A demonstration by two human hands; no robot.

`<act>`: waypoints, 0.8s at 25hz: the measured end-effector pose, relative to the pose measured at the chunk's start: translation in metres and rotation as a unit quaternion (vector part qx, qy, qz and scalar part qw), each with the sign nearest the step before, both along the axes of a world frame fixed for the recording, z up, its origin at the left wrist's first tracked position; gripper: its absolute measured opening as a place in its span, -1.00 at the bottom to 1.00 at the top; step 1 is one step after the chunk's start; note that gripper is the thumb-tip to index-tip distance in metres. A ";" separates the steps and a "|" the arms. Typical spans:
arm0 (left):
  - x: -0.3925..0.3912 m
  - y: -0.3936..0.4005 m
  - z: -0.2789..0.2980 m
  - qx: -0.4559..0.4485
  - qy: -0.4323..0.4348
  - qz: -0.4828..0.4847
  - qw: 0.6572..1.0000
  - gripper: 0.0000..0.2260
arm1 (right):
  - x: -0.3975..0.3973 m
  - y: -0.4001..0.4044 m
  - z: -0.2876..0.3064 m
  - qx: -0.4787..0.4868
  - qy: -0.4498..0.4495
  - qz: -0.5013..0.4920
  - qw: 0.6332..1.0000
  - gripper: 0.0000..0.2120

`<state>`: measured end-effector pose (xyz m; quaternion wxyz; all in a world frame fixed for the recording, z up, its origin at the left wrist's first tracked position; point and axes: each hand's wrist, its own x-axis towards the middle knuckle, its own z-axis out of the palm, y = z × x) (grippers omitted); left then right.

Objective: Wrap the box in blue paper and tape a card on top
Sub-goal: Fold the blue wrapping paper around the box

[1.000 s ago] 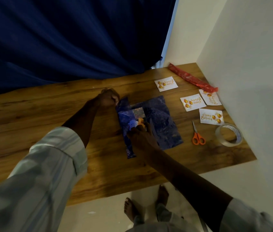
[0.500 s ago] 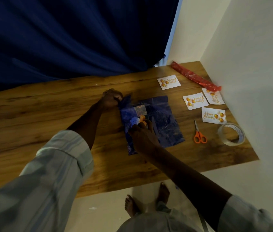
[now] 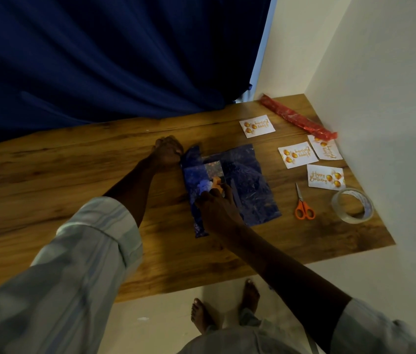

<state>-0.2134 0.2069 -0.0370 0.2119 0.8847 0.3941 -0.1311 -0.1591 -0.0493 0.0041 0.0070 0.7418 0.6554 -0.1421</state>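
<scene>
Paper (image 3: 250, 190) dark blue, glossy (crinkled), partly folded over box (image 3: 213, 168).

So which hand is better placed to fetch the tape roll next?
Probably the right hand: the tape roll lies on its side of the table, beyond the scissors, while the left hand grips the blue paper at the far corner.

Dim, soft indoor light; wide-angle bending and blur toward the edges.
</scene>
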 end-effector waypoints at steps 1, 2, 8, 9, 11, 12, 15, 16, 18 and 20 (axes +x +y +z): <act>0.004 0.000 0.002 0.006 0.015 0.024 1.000 -0.70 | 0.000 0.000 0.000 0.001 -0.003 0.001 1.000 -0.60; 0.009 0.000 0.003 0.016 0.016 0.049 0.999 -0.61 | -0.001 0.000 0.000 0.004 -0.004 0.001 1.000 -0.61; 0.030 -0.014 0.015 0.112 0.022 0.133 0.984 -0.44 | -0.001 -0.003 -0.004 0.020 0.016 -0.015 1.000 -0.67; 0.027 -0.016 0.017 0.121 0.006 0.167 0.978 -0.43 | -0.001 -0.004 -0.005 0.029 0.026 -0.020 0.999 -0.68; 0.018 -0.018 0.024 0.119 -0.057 0.250 0.959 -0.41 | 0.000 -0.005 -0.008 0.046 0.049 -0.029 0.997 -0.71; 0.010 -0.021 0.028 0.108 -0.106 0.283 0.947 -0.43 | 0.000 -0.006 -0.008 0.045 0.046 -0.028 0.998 -0.72; -0.016 -0.051 0.028 0.094 -0.284 0.289 0.909 -0.66 | 0.002 -0.008 -0.010 0.058 0.059 -0.023 0.996 -0.75; -0.026 -0.069 0.022 0.094 -0.329 0.260 0.903 -0.74 | 0.001 -0.010 -0.010 0.066 0.070 -0.024 0.995 -0.77; -0.047 -0.105 0.000 0.110 -0.379 0.169 0.903 -0.80 | 0.002 -0.012 -0.012 0.077 0.062 -0.015 0.995 -0.81; -0.064 -0.134 -0.026 0.154 -0.372 0.074 0.913 -0.72 | 0.006 -0.014 -0.019 0.103 0.069 -0.013 0.992 -0.84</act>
